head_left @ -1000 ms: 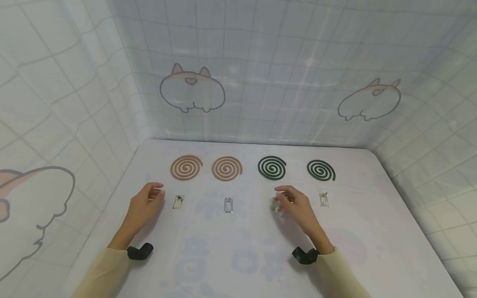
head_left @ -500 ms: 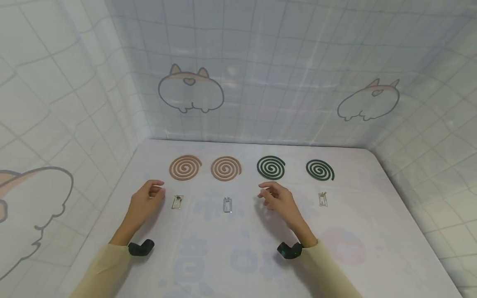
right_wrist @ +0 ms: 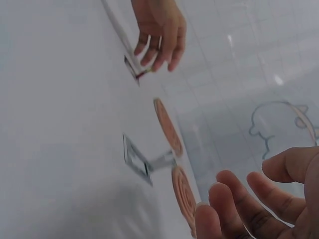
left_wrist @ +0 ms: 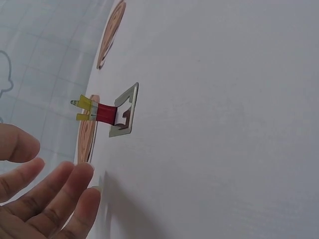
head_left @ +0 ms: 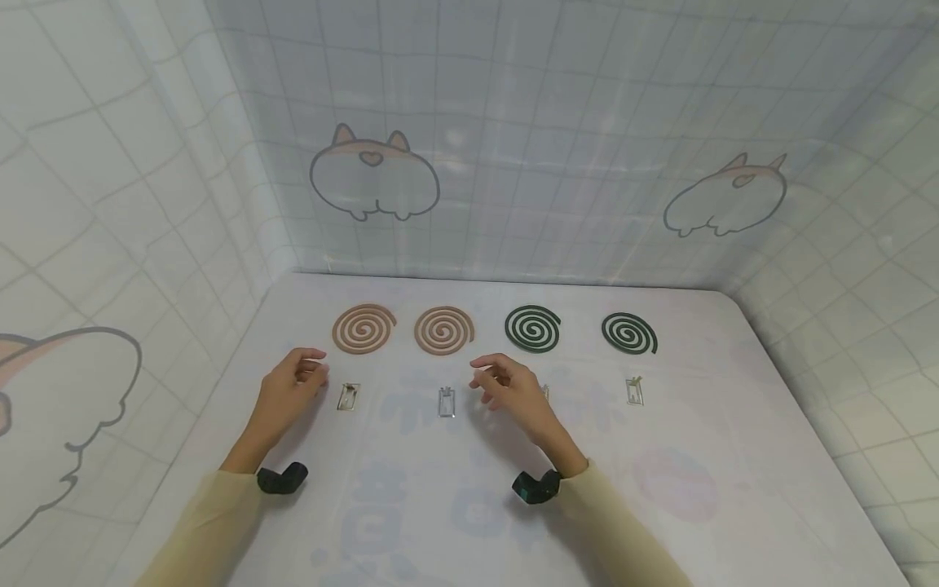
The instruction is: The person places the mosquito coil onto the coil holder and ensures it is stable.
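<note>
My left hand (head_left: 289, 393) hovers at the left with loosely bent fingers, holding nothing. Just right of it lies a small metal coil stand (head_left: 348, 397); its raised prong looks red and yellow in the left wrist view (left_wrist: 106, 113). My right hand (head_left: 517, 395) is in the air, also without anything in it. A silvery coil stand (head_left: 447, 402) lies left of its fingertips. Another stand (head_left: 545, 392) is mostly hidden behind the right hand. The last stand (head_left: 634, 391) lies farther right. Behind them are mosquito coils: two brown, the left (head_left: 363, 329) and right (head_left: 444, 331), and two green.
The green coils, one left (head_left: 532, 329) and one right (head_left: 629, 333), lie flat toward the back of the white table (head_left: 719, 408). A tiled-pattern curtain (head_left: 513, 163) with cartoon animals encloses the back and sides.
My right hand has moved left, away from the third stand toward the second, with its fingers loose. The left hand has barely shifted. Coils and stands lie as before.
</note>
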Available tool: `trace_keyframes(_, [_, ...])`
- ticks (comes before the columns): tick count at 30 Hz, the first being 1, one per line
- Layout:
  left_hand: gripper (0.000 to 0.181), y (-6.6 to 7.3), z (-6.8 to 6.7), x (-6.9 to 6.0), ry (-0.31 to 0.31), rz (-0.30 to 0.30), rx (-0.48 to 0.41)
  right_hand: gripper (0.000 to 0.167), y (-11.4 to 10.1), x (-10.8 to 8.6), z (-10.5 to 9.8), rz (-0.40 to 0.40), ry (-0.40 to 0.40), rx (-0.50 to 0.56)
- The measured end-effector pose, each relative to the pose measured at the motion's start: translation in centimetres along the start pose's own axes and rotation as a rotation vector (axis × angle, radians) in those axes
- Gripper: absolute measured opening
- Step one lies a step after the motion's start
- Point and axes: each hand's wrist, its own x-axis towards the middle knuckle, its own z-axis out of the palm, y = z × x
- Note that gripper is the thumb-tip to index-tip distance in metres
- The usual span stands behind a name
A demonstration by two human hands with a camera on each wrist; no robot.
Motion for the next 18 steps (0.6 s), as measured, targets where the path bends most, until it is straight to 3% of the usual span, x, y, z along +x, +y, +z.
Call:
trace_keyframes(6, [0.034,0.0,0.3,0.5,0.001,-0.009,-0.022,0.03,-0.5,0.6,2.0,-0.023,-0.046,0.008])
trace_keyframes(13, [0.033,-0.4,0.4,1.2,-0.003,0.024,0.004,0.031,-1.1,1.6,3.9,-0.048,-0.087,0.014])
trace_keyframes(18, [0.033,-0.5,0.6,1.9,-0.011,0.034,-0.011,0.023,-1.4,2.0,4.8,-0.066,-0.097,0.037])
